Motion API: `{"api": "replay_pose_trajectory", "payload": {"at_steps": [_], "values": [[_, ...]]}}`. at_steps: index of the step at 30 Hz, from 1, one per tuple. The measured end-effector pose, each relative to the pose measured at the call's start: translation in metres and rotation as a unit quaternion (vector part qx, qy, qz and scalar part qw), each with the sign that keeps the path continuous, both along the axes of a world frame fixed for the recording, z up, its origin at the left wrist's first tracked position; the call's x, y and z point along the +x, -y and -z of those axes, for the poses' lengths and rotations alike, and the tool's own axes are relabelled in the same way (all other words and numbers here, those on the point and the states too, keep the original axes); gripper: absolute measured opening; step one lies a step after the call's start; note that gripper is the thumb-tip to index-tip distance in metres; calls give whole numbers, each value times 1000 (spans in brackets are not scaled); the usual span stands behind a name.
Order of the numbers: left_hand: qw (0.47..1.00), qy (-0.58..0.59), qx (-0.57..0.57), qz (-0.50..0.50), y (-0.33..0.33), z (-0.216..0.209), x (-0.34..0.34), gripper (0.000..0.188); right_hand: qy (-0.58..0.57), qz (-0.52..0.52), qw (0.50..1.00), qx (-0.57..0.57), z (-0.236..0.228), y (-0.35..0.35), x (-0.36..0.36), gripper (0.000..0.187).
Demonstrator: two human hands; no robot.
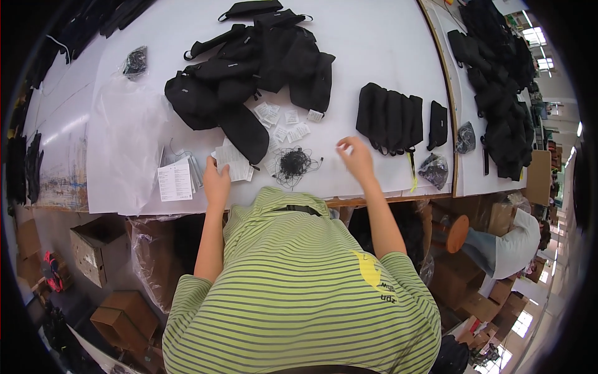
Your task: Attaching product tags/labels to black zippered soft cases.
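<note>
At the table's near edge, my left hand (217,182) is closed on the edge of a white printed card (233,163), part of a loose stack. My right hand (357,159) is raised above the tabletop with curled fingers, thumb and forefinger close together; whatever they may pinch is too small to make out. Between my hands lies a tangle of thin black strings (295,163). Small white labels (280,133) are scattered beyond it. A black pouch (246,132) reaches down from a heap of black bags (249,68) toward my left hand.
More white cards (176,182) lie at the left beside clear plastic sheeting (124,137). A row of black pouches (389,118), a single pouch (438,124) and a bag of small dark parts (433,169) lie at the right. Cardboard boxes (124,321) stand below the table; another person (518,243) is at the right.
</note>
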State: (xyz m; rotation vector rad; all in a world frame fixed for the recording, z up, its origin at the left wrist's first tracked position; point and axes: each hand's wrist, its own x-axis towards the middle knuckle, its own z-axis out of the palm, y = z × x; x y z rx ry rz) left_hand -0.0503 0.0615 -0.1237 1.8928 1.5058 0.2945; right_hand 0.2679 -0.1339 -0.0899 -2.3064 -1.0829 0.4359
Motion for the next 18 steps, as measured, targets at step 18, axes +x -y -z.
{"api": "replay_pose_trajectory", "payload": {"at_steps": [18], "values": [[856, 412, -311, 3, 2, -63, -7, 25, 66, -40, 997, -31, 26, 14, -62, 11]]}}
